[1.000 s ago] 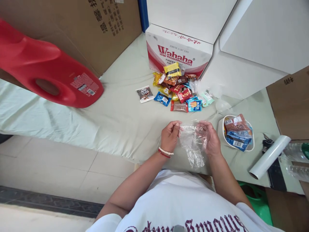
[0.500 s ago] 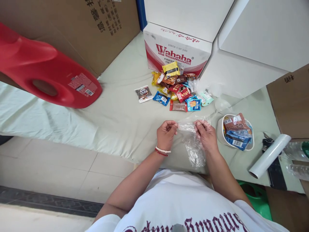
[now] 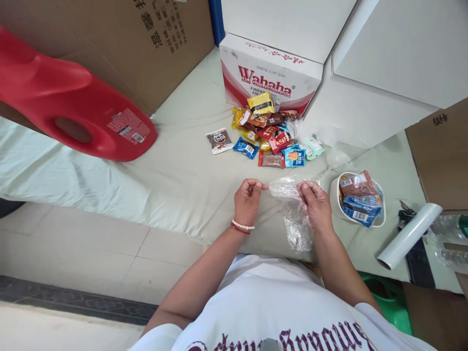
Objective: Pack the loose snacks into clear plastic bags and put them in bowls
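A crumpled clear plastic bag (image 3: 298, 231) hangs from my right hand (image 3: 316, 202), its upper part stretched toward the left. My right thumb and fingers are closed on it. Just left of the bag's upper edge is my left hand (image 3: 247, 201), fingers curled and thumb against the index finger. A small gap seems to part its fingertips from the plastic. Beyond both hands lies a pile of wrapped snacks (image 3: 270, 158) in red, yellow, blue and brown packets. To the right of my right hand stands a white tub (image 3: 334, 202) holding several snack packets (image 3: 360, 212).
A white-and-red carton (image 3: 274, 63) stands behind the pile. At left is a large red jug (image 3: 109, 129). On the right lie a roll of film (image 3: 409, 239), keys (image 3: 405, 212), a dark phone-like object (image 3: 420, 268) and clear bottles (image 3: 451, 229). A green stool (image 3: 397, 312) shows below the edge.
My left hand has moved slightly left and come off the plastic, which it was pinching before. My right hand keeps its grip on the bag.
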A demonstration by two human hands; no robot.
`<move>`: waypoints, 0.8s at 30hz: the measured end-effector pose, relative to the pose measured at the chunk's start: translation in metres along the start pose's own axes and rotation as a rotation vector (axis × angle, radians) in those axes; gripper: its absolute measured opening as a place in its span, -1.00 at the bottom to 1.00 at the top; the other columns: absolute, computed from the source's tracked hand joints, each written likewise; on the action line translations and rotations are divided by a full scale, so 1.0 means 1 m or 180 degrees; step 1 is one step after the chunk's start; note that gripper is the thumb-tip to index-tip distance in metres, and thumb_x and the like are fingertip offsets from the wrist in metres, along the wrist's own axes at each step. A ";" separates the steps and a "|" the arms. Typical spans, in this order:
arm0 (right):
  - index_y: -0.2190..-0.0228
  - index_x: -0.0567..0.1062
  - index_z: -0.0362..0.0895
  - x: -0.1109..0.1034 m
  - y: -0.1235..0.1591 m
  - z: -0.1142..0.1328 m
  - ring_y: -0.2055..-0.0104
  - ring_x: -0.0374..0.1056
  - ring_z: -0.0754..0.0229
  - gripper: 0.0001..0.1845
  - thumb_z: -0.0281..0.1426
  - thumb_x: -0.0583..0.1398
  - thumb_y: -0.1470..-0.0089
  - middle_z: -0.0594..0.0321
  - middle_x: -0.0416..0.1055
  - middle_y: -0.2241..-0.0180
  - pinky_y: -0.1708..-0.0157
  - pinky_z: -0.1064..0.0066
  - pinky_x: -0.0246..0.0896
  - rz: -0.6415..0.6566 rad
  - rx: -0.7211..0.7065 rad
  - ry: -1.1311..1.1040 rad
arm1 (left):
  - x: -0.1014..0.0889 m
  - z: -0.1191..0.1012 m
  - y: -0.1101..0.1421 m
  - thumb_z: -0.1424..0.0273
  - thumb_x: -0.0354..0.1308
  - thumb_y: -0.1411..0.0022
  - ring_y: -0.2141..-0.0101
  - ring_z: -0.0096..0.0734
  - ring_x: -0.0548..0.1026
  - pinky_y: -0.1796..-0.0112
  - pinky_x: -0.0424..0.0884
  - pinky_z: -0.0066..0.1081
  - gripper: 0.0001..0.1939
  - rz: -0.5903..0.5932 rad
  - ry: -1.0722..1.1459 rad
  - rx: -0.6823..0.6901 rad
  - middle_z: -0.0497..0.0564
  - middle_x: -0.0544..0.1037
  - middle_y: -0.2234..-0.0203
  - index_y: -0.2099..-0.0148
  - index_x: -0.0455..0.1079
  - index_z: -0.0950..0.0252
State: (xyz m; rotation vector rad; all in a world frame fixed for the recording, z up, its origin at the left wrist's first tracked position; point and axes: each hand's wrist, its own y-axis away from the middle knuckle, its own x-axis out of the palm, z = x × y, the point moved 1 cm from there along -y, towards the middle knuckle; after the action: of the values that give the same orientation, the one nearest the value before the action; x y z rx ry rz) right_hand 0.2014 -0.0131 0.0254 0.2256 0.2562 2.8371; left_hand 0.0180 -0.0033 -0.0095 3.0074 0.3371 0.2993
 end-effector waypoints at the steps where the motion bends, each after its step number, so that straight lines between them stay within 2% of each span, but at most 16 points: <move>1: 0.36 0.56 -0.08 0.000 0.001 0.000 0.65 0.07 0.41 -0.61 -0.04 0.42 0.02 0.36 0.41 0.48 0.74 0.49 -0.10 0.0000 -0.0028 0.0019 | -0.001 -0.002 0.002 0.14 0.25 -0.26 0.44 -0.50 0.38 0.34 0.33 -0.46 -0.73 -0.0052 -0.0124 0.0149 -0.03 0.55 0.36 0.25 0.44 0.24; 5: 0.36 0.56 -0.08 0.003 0.003 0.000 0.65 0.05 0.42 -0.63 -0.04 0.40 -0.01 0.31 0.48 0.39 0.74 0.48 -0.09 0.0048 -0.0161 0.0097 | 0.000 -0.011 0.010 0.24 0.24 -0.28 0.38 -0.45 0.34 0.31 0.31 -0.43 -0.81 -0.0048 -0.0523 0.0626 -0.02 0.43 0.32 0.14 0.54 0.21; 8: 0.36 0.56 -0.07 0.006 0.006 0.000 0.66 0.02 0.43 -0.65 -0.05 0.39 -0.03 0.31 0.49 0.39 0.74 0.48 -0.10 0.0111 -0.0194 0.0081 | 0.000 -0.016 0.014 0.31 0.25 -0.27 0.41 -0.42 0.30 0.31 0.30 -0.40 -0.89 -0.0059 -0.0795 0.0860 -0.03 0.38 0.38 0.19 0.57 0.19; 11: 0.36 0.57 -0.07 0.007 0.008 0.001 0.66 0.03 0.43 -0.66 -0.06 0.39 -0.05 0.32 0.49 0.41 0.74 0.49 -0.10 0.0131 -0.0225 0.0091 | 0.000 -0.018 0.017 0.37 0.28 -0.23 0.37 -0.38 0.34 0.24 0.33 -0.37 -0.93 -0.0141 -0.1043 0.0998 -0.04 0.38 0.41 0.24 0.59 0.18; 17: 0.33 0.58 -0.05 0.007 0.012 0.002 0.67 0.05 0.43 -0.66 -0.05 0.38 -0.06 0.31 0.52 0.36 0.74 0.49 -0.11 0.0186 -0.0276 0.0112 | 0.002 -0.014 0.020 0.32 0.27 -0.23 0.37 -0.38 0.39 0.21 0.35 -0.34 -0.86 -0.0017 -0.1162 0.0715 -0.06 0.37 0.46 0.20 0.64 0.16; 24: 0.34 0.56 -0.05 0.007 0.016 -0.001 0.68 0.01 0.43 -0.68 -0.06 0.36 -0.09 0.34 0.49 0.40 0.74 0.47 -0.16 0.0327 -0.0218 0.0047 | 0.008 -0.011 0.017 0.36 0.32 -0.16 0.44 -0.45 0.34 0.29 0.31 -0.39 -0.93 0.0130 -0.0841 0.0413 -0.11 0.34 0.54 0.34 0.62 0.21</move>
State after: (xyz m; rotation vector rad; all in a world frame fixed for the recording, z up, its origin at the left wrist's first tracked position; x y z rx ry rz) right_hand 0.1901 -0.0258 0.0289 0.2092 0.1544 2.9444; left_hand 0.0272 -0.0175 0.0048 3.1298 0.2805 -0.1225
